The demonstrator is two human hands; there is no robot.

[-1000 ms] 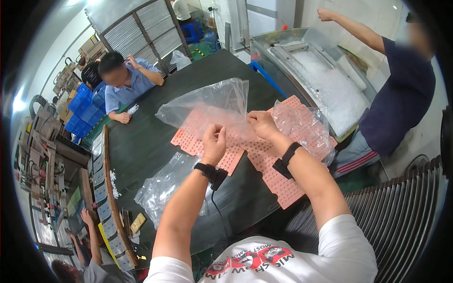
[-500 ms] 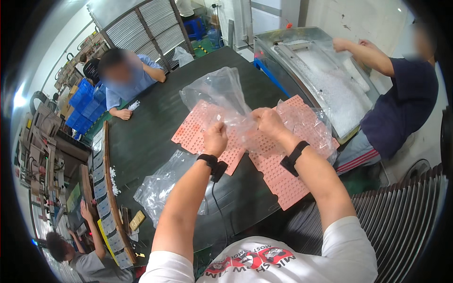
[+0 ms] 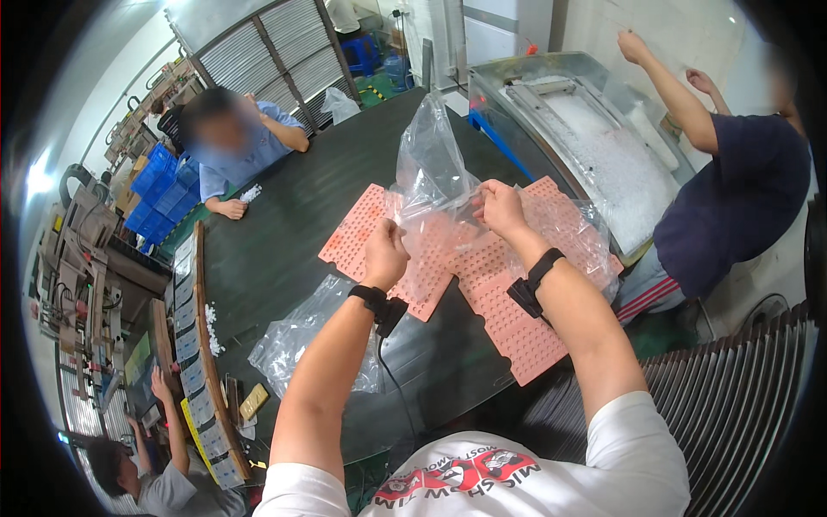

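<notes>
A clear plastic bag (image 3: 431,159) stands up between my hands, its far end raised to a crumpled peak. My left hand (image 3: 386,254) is closed on its left edge, and my right hand (image 3: 500,209) pinches its right side. Beneath lie two pink perforated boards, the left one (image 3: 349,237) and the right one (image 3: 517,336), each covered with rows of small holes. Another clear bag (image 3: 560,228) rests crumpled on the right board. A further clear plastic sheet or bag (image 3: 310,340) lies on the dark table left of my left forearm.
The dark table (image 3: 284,250) has a wooden-edged strip (image 3: 200,293) along its left side. A clear-walled bin (image 3: 491,86) of small white pieces stands far right, beside a co-worker (image 3: 732,185). Another person (image 3: 250,155) sits across the table. A cable runs from my left wristband.
Both hands have spread slightly apart, and the right has risen a little. The bag has gone from lying over to the left to standing in a narrower peak. The right-hand co-worker's arms have lifted.
</notes>
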